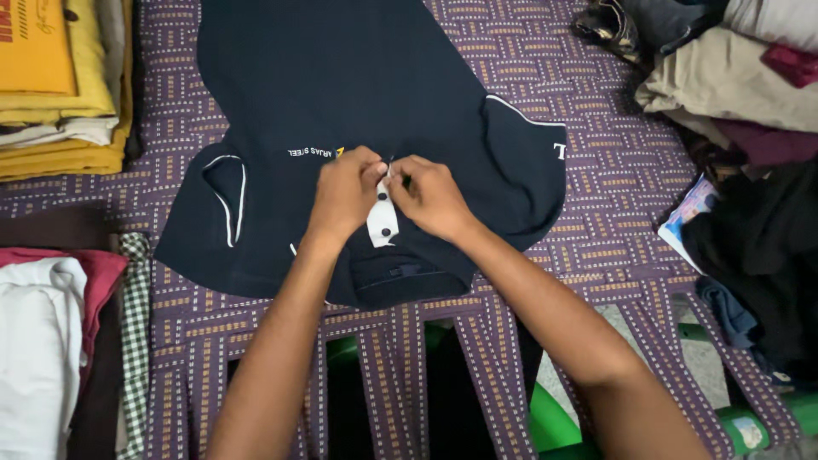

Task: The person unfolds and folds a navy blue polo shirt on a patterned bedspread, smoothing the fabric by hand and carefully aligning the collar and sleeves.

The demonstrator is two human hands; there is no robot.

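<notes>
I am viewing a dark navy polo shirt (358,94) lying flat on the patterned purple cloth (613,170), collar toward me, long axis running away from me; the white button placket (383,217) is sitting directly under both hands; left hand (343,194) is pinching the placket's left edge, fingers nearly closed; right hand (430,198) is gripping its right edge, likewise closed tight; both lie equally near; folded yellow clothes (60,85) are lying well apart

Both hands' fingers (381,173) pinch the navy polo shirt's (358,94) white placket (383,217).
</notes>
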